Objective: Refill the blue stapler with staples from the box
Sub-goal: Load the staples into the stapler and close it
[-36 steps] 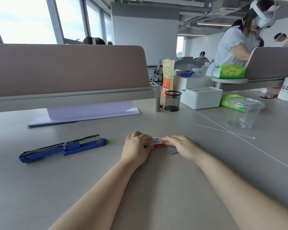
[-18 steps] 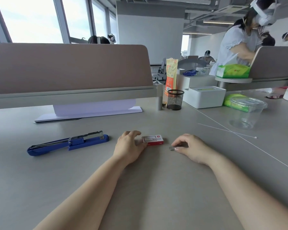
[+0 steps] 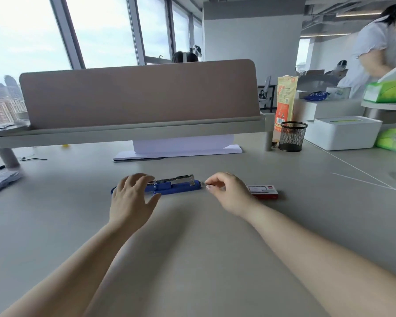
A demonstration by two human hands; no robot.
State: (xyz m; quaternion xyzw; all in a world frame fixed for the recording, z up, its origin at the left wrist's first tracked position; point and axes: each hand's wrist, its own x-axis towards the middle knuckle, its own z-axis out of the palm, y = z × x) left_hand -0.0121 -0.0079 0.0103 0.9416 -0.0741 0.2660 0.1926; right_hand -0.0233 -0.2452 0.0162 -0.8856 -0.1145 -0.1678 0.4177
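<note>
The blue stapler [image 3: 176, 188] lies flat on the grey desk, opened out, its metal staple channel facing up. My left hand [image 3: 133, 197] hovers over the stapler's left half with fingers spread, hiding that end. My right hand [image 3: 226, 191] is just right of the stapler's tip, thumb and forefinger pinched on a small grey strip of staples [image 3: 208, 186]. The red and white staple box [image 3: 264, 192] lies on the desk behind my right hand, partly hidden by it.
A beige divider [image 3: 137, 94] with white paper [image 3: 178, 149] under it runs across the back. A black mesh cup [image 3: 292, 136], orange packet, white box [image 3: 343, 132] and green packs stand at the right. A person works at the far right.
Both hands left the staple box and moved left to the stapler. My right hand picked the staple strip up off the desk. The view swung left.
</note>
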